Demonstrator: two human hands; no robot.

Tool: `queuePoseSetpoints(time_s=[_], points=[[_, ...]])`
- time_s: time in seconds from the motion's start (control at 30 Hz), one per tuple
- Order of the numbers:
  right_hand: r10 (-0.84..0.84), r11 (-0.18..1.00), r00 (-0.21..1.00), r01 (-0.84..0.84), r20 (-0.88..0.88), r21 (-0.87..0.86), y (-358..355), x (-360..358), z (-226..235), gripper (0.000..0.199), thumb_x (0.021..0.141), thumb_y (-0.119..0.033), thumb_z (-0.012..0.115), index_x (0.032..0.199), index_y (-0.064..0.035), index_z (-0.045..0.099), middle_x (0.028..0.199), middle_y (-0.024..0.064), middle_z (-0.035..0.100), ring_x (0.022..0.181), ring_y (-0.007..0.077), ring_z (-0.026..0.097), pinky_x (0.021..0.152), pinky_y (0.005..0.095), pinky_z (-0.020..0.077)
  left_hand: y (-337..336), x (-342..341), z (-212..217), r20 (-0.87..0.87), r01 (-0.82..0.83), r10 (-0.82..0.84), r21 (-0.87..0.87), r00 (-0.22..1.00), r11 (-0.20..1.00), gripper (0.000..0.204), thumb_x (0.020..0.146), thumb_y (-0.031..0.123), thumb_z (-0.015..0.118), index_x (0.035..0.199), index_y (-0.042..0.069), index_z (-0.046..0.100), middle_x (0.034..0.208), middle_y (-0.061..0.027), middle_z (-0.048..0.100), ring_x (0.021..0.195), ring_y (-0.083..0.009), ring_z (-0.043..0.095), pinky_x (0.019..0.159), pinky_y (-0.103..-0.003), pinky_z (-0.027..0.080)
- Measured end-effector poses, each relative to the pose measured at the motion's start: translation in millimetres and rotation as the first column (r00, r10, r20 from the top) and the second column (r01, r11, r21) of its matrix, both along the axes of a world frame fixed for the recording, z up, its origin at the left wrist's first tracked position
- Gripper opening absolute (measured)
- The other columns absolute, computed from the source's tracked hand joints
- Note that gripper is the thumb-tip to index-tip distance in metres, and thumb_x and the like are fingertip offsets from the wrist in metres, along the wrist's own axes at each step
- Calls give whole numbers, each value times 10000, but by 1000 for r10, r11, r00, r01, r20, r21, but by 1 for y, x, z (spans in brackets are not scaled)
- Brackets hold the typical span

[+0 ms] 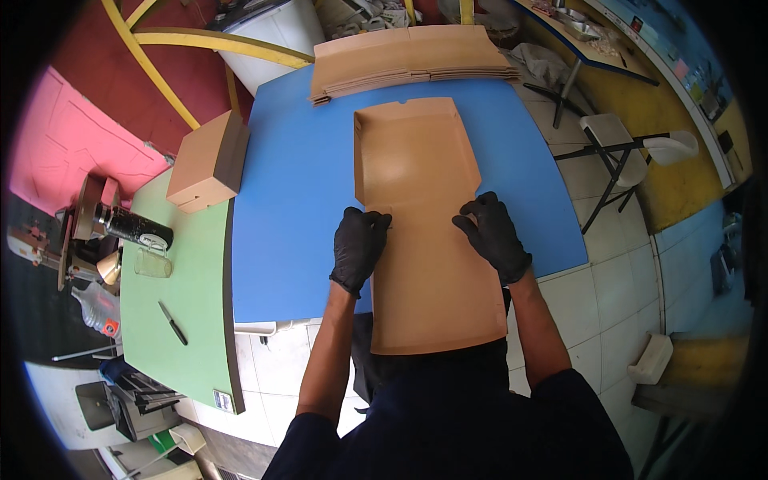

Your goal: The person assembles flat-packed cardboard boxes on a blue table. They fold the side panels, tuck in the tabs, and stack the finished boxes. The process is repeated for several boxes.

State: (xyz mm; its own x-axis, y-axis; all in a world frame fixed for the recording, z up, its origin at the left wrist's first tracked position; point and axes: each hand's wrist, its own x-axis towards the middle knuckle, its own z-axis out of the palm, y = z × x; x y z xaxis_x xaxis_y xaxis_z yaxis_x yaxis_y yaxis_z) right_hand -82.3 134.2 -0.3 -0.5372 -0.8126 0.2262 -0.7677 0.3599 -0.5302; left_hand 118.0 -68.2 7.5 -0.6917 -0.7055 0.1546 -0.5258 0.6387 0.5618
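In front of me a brown cardboard box (pixel 436 280) lies opened out on the blue table. Its far half (pixel 408 156) has raised side walls, while the near half reaches past the table's front edge toward my body. My left hand (pixel 360 246), in a black glove, is closed on the box's left edge near the middle fold. On the opposite edge, my right hand (pixel 492 232), gloved the same, pinches the cardboard with its fingers bent together. Both sets of fingertips are partly hidden.
Flat cardboard blanks (pixel 408 54) are stacked at the table's (pixel 296 184) far edge. A folded box (pixel 206 164) sits on the green table (pixel 184 264) at left, with a black bottle (pixel 136 226), a glass mug (pixel 154 262) and a knife (pixel 172 322). A folding chair (pixel 614 148) stands right.
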Motion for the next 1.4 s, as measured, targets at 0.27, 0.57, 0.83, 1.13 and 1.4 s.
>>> queuePoseSetpoints(time_s=[0.27,0.57,0.83,1.13,1.4], points=[[-302,941,820,338,486,14,5,2,24,583,990,-394,682,1332,52,524,884,169,694,898,295,700,793,425,541,7,20,14,-37,-259,292,366,956,894,503,890,348,691,1181,-58,630,801,-176,724,740,-344,717,714,-446,555],[-49,997,709,72,704,-4,17,8,53,593,1029,-489,610,1292,42,626,868,76,672,864,160,627,806,321,498,-6,38,13,-68,-123,192,557,979,821,508,881,408,746,1087,-54,696,829,-128,733,707,-240,695,701,-393,559],[-50,998,791,15,610,62,26,0,64,415,988,-365,642,1133,22,683,934,114,736,907,174,670,841,347,508,23,64,23,-349,180,43,580,936,794,373,929,119,714,1265,-9,615,1067,-103,710,849,-163,670,736,-311,550],[20,960,756,169,655,-224,52,36,52,460,956,-280,756,1284,28,664,995,158,760,919,241,725,858,377,545,76,92,9,-285,-101,320,583,904,806,228,943,51,718,1152,-20,665,938,-38,696,824,-129,629,743,-309,525],[-102,941,816,265,569,-212,53,32,40,271,954,-167,674,1100,61,672,911,167,733,825,239,713,773,375,539,74,92,1,-501,-7,306,512,809,859,199,975,93,711,1125,-30,669,936,-38,709,856,-110,622,753,-288,496]])
